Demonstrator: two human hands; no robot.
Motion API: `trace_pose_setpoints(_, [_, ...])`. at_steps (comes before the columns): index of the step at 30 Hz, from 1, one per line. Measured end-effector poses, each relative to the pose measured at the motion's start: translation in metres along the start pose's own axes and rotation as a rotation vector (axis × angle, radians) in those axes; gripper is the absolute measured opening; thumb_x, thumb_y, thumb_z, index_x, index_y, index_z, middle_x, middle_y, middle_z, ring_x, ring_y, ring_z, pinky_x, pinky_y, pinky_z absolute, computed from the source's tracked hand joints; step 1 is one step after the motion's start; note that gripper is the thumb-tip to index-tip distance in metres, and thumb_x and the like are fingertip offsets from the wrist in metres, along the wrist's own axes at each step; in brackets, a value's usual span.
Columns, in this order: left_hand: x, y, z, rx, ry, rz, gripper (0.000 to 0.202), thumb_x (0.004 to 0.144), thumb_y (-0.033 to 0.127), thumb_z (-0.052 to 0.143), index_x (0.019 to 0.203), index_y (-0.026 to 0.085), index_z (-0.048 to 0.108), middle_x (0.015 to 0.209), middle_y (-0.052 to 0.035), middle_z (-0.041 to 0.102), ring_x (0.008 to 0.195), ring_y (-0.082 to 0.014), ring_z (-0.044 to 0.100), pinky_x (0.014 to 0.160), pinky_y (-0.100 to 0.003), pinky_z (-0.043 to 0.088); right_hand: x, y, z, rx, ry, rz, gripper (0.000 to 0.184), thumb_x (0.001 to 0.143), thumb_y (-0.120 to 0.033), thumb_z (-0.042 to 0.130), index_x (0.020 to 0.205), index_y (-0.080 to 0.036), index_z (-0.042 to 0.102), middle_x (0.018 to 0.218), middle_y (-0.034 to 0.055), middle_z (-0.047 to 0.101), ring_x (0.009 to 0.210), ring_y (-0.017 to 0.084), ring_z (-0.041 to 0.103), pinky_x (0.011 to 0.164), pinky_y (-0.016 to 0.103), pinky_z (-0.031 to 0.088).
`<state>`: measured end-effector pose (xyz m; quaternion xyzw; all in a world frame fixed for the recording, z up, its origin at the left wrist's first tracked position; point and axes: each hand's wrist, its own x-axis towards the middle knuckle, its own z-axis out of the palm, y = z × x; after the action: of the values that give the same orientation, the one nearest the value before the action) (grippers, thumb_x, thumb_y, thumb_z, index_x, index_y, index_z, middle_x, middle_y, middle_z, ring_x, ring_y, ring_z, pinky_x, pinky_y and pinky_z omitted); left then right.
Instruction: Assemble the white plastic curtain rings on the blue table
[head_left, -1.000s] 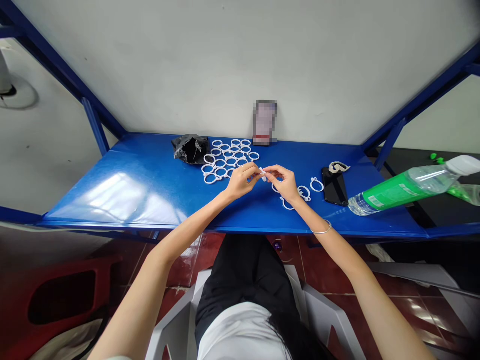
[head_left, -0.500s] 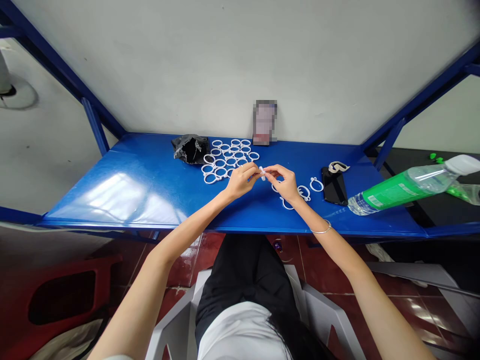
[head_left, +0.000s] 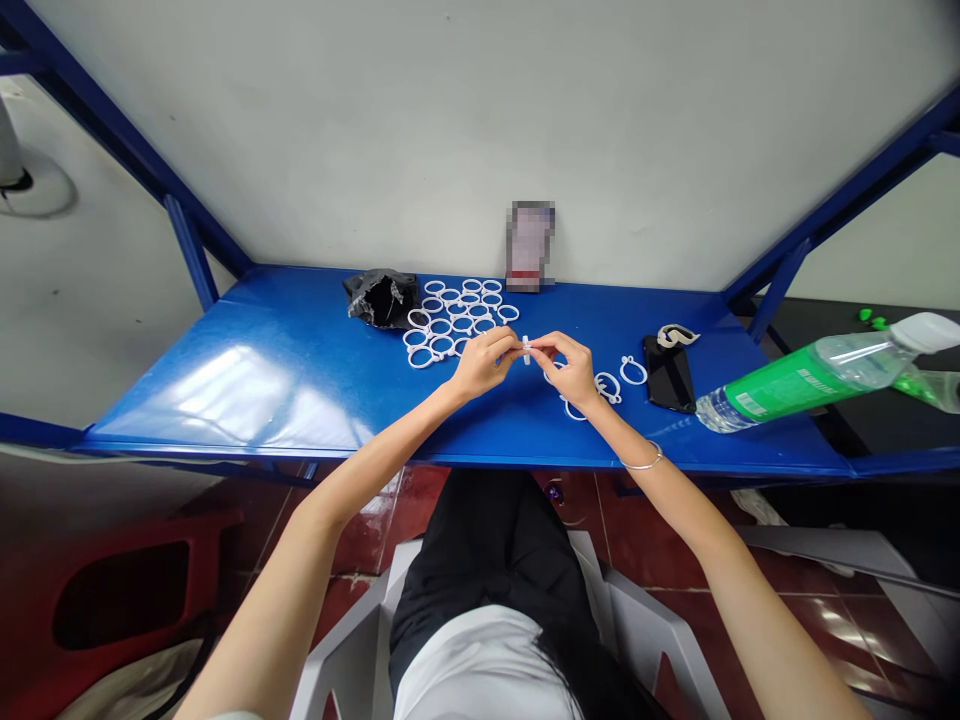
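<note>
Between the fingertips of both hands is a small white plastic piece, seen edge-on, which looks like a white curtain ring (head_left: 526, 349). My left hand (head_left: 486, 362) pinches it from the left, and my right hand (head_left: 568, 364) pinches it from the right. The fingers cover much of it. Beyond and left of my left hand lie several white rings with small eyelets (head_left: 440, 326), flat on the blue table. Partly under and beside my right hand are several more loose rings (head_left: 634, 371), some of them overlapping.
A crumpled black bag (head_left: 381, 298) sits open at the back left of the blue table (head_left: 300, 365). A blurred-out upright phone-shaped object (head_left: 529, 247) leans on the wall. To the right lie a black phone (head_left: 670, 375), a coiled whitish strap (head_left: 677, 336) and a tilted-looking green-labelled bottle (head_left: 814, 375).
The white piece between my fingertips has turned slightly and now stands more upright. Both hands stay in almost the same place, still pinching it.
</note>
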<state>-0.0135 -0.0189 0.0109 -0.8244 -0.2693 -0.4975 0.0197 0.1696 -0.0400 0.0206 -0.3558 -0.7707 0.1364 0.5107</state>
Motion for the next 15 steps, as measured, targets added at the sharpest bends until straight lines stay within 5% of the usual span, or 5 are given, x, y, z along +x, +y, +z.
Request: trace_pose_setpoints(15, [-0.0015, 0.0004, -0.0001, -0.035, -0.061, -0.068, 0.027, 0.099, 0.032, 0.049, 0.081, 0.017, 0.061, 0.078, -0.0044, 0.065, 0.070, -0.0124, 0.059, 0.061, -0.023, 0.045, -0.0005, -0.0018, 0.0003, 0.002, -0.004, 0.046, 0.028, 0.093, -0.047, 0.058, 0.085, -0.024, 0.070, 0.077, 0.0028, 0.071, 0.063, 0.016, 0.062, 0.060, 0.030, 0.052])
